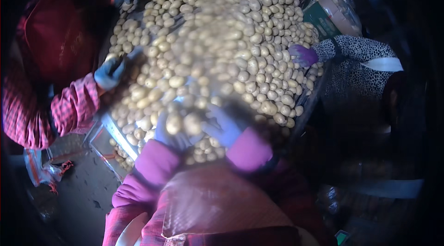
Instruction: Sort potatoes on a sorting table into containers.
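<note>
A large heap of potatoes (215, 48) covers the table before me, partly blurred. My left hand (173, 135), in a bluish-purple glove, is at the near edge of the heap, with potatoes (174, 123) at its fingers; whether it grips one I cannot tell. To its right, my right hand (222, 126), gloved alike, has its fingers spread towards the left. A potato (193, 123) lies between the two hands, near the right fingertips. Smaller potatoes (205, 149) are just below, between my wrists and above my apron (218, 201).
At the left, a person in a checked sleeve (74, 103) has blue-gloved hands at the heap. A co-worker's purple-gloved hand (303, 55) touches potatoes at the right. Cardboard boxes and plastic (326, 13) stand at the upper right. Plastic bags (41, 169) are at the lower left, above the floor.
</note>
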### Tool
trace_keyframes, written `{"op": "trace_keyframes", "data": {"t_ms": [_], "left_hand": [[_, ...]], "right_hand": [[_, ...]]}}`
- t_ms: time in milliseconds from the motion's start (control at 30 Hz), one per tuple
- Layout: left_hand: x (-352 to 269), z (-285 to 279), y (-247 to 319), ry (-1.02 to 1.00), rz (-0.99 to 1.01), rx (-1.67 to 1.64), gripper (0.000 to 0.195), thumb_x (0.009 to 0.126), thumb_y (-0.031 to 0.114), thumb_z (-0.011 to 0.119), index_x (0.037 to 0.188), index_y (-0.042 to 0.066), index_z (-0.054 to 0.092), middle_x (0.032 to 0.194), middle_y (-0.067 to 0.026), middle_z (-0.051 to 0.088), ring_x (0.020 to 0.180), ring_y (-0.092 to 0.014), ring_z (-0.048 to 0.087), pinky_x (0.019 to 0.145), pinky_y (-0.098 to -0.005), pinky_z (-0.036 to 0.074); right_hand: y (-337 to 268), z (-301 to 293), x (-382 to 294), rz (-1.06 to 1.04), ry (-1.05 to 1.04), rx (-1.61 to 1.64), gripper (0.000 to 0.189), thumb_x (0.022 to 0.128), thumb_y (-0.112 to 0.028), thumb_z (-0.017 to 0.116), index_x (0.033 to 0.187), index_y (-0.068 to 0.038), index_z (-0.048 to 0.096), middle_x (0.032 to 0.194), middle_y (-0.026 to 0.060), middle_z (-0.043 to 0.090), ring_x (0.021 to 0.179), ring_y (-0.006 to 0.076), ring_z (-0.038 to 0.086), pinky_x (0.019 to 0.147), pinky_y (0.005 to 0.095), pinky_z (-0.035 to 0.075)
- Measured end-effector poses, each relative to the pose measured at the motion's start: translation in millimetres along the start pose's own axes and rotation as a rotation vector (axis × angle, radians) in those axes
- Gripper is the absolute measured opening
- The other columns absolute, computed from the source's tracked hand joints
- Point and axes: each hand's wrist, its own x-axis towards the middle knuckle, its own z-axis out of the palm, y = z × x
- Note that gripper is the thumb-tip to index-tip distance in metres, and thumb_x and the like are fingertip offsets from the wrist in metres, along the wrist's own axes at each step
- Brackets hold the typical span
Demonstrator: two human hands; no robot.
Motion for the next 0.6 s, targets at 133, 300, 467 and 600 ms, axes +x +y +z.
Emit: {"op": "trace_keyframes", "data": {"t_ms": [133,300,467,600], "left_hand": [[8,-15,0,-0.243,0.212,1.001,0.039,0.096,0.028,0.045,0.128,0.005,0.042,0.112,-0.0141,0.056,0.102,-0.031,0.057,0.088,-0.0434,0.049],[4,-3,-8,-0.145,-0.357,-0.308,0.045,0.092,0.022,0.057,0.131,0.008,0.041,0.124,-0.0154,0.050,0.109,-0.032,0.054,0.090,-0.0475,0.049],[-11,11,-11,-0.215,-0.381,-0.304,0.058,0.090,0.049,0.046,0.129,0.007,0.047,0.127,-0.0233,0.051,0.114,-0.046,0.050,0.091,-0.0621,0.042],[-13,-14,-2,-0.211,-0.246,0.009,0.060,0.093,0.047,0.042,0.136,0.006,0.039,0.134,-0.0240,0.045,0.115,-0.046,0.049,0.094,-0.0577,0.042]], "right_hand": [[33,-49,-12,0.178,0.083,-0.449,0.049,0.081,-0.027,0.062,0.126,-0.011,0.049,0.113,0.0117,0.054,0.100,0.0320,0.054,0.088,0.0435,0.045],[82,-75,-37,0.424,-0.207,-0.800,0.048,0.083,-0.030,0.060,0.126,-0.014,0.050,0.118,0.0141,0.053,0.105,0.0344,0.052,0.089,0.0466,0.043],[73,-44,-26,0.513,0.022,0.193,0.039,0.087,-0.021,0.063,0.122,-0.007,0.053,0.104,0.0138,0.062,0.097,0.0255,0.060,0.086,0.0351,0.047],[-31,-26,39,0.345,-0.238,0.381,0.032,0.088,-0.012,0.060,0.120,-0.005,0.056,0.101,0.0108,0.062,0.096,0.0213,0.059,0.087,0.0326,0.047]]}}
